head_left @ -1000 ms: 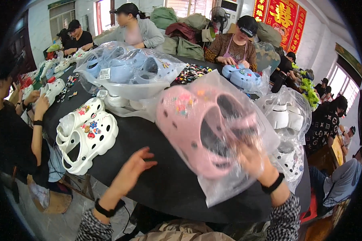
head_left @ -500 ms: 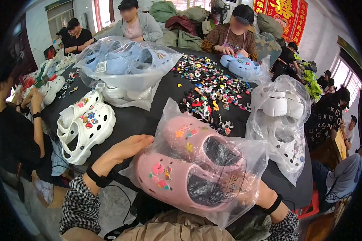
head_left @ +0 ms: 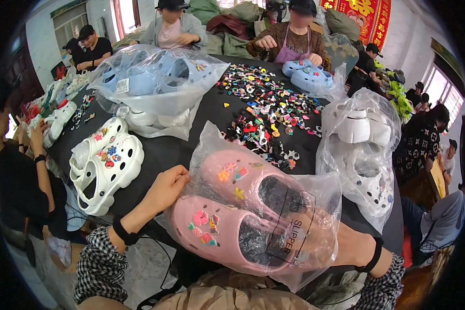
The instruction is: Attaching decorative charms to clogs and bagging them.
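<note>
A pair of pink clogs (head_left: 212, 227) with flower and fruit charms lies inside a clear plastic bag (head_left: 323, 196) at the near edge of the table. My left hand (head_left: 166, 188) is closed, its fingers pinching the bag's edge beside the toes. Seen through the plastic, my right hand (head_left: 306, 230) grips the clogs at their heel end; its fingertips are partly hidden. Left of the bag rests a pair of white clogs (head_left: 106, 165) with colourful charms, unbagged.
Loose charms (head_left: 266, 111) are heaped mid-table. Bagged blue clogs (head_left: 155, 75) lie at the back left, bagged white clogs (head_left: 359, 134) on the right. Across the black table (head_left: 165, 155), a person (head_left: 294, 41) sits by blue clogs (head_left: 309, 77). Several other people work around.
My left hand has gone from outstretched fingers to a pinch on the bag's edge. The right forearm has shifted right and up. Across the table, a person's hand has lifted off the blue clogs.
</note>
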`<action>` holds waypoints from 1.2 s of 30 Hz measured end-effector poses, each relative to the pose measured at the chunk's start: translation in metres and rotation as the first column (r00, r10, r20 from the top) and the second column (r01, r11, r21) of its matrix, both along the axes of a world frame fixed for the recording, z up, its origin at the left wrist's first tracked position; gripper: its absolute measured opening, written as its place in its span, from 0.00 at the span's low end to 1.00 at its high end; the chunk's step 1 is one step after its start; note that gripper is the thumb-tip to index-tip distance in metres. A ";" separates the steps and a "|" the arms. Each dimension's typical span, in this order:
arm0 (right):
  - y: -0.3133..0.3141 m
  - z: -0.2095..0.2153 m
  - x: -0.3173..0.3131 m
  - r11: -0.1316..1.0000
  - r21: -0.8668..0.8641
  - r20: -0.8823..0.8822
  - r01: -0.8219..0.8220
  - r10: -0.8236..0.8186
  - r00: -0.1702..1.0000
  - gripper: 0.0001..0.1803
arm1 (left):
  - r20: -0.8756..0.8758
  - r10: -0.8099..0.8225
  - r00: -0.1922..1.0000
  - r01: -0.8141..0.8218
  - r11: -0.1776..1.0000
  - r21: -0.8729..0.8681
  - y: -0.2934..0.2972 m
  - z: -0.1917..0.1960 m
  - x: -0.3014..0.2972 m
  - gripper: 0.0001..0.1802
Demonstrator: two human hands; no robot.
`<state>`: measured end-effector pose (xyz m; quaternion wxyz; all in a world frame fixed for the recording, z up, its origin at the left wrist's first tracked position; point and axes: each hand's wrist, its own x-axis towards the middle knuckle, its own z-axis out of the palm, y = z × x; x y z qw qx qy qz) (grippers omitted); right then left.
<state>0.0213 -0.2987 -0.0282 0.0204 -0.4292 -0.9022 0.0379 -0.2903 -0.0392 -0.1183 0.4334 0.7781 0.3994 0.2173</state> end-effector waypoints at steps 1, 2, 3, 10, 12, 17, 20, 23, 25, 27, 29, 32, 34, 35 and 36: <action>-0.001 -0.002 0.002 1.000 0.012 0.000 -0.004 0.004 1.000 0.23 | -0.038 0.016 0.999 -0.014 0.997 0.070 -0.005 0.008 0.001 0.09; -0.003 -0.005 0.005 1.000 0.023 0.000 -0.007 0.007 1.000 0.23 | -0.074 0.035 0.997 -0.024 0.990 0.139 -0.008 0.012 0.002 0.09; -0.004 -0.008 0.006 0.999 0.035 0.001 -0.015 0.015 1.000 0.22 | 0.000 0.047 0.999 -0.046 0.979 0.201 -0.006 0.011 -0.001 0.10; -0.038 -0.005 0.010 0.975 0.220 0.060 0.007 -0.021 0.998 0.18 | 0.231 0.195 0.953 -0.267 0.902 0.338 0.011 0.035 -0.027 0.11; -0.044 0.007 0.006 0.966 0.256 0.089 0.031 -0.056 0.994 0.16 | 0.270 0.210 0.940 -0.301 0.884 0.358 0.019 0.035 -0.039 0.11; -0.073 0.018 0.014 0.914 0.400 0.231 0.060 -0.164 0.959 0.09 | 0.434 0.299 0.850 -0.483 0.771 0.415 0.041 0.054 -0.082 0.12; -0.089 0.011 0.017 0.892 0.452 0.311 0.014 -0.172 0.935 0.07 | 0.518 0.308 0.798 -0.535 0.757 0.374 0.046 0.067 -0.090 0.12; -0.095 0.007 0.015 0.889 0.457 0.318 -0.017 -0.145 0.937 0.07 | 0.538 0.307 0.785 -0.545 0.756 0.362 0.044 0.088 -0.098 0.13; -0.096 0.007 0.018 0.892 0.451 0.302 0.007 -0.160 0.940 0.07 | 0.537 0.293 0.791 -0.535 0.758 0.374 0.056 0.085 -0.091 0.14; -0.099 0.006 0.024 0.887 0.461 0.266 0.012 -0.151 0.952 0.07 | 0.603 0.339 0.722 -0.603 0.735 0.310 0.076 0.088 -0.116 0.14; -0.110 0.004 0.032 0.899 0.428 0.264 0.091 -0.220 0.939 0.09 | 0.734 0.448 0.511 -0.774 0.612 0.165 0.108 0.083 -0.163 0.15; -0.120 -0.007 0.052 0.908 0.390 0.185 0.155 -0.242 0.953 0.12 | 0.715 0.366 0.596 -0.691 0.687 0.225 0.122 0.087 -0.193 0.15; -0.111 0.003 0.046 0.895 0.319 0.041 0.311 -0.340 0.939 0.21 | 0.658 0.383 0.648 -0.691 0.659 0.297 0.100 0.101 -0.155 0.15; -0.101 0.010 0.038 0.899 0.271 0.004 0.345 -0.359 0.933 0.24 | 0.643 0.338 0.687 -0.636 0.709 0.306 0.087 0.114 -0.144 0.15; -0.092 0.015 0.032 0.899 0.221 -0.031 0.378 -0.381 0.924 0.27 | 0.628 0.289 0.723 -0.575 0.755 0.315 0.081 0.125 -0.137 0.16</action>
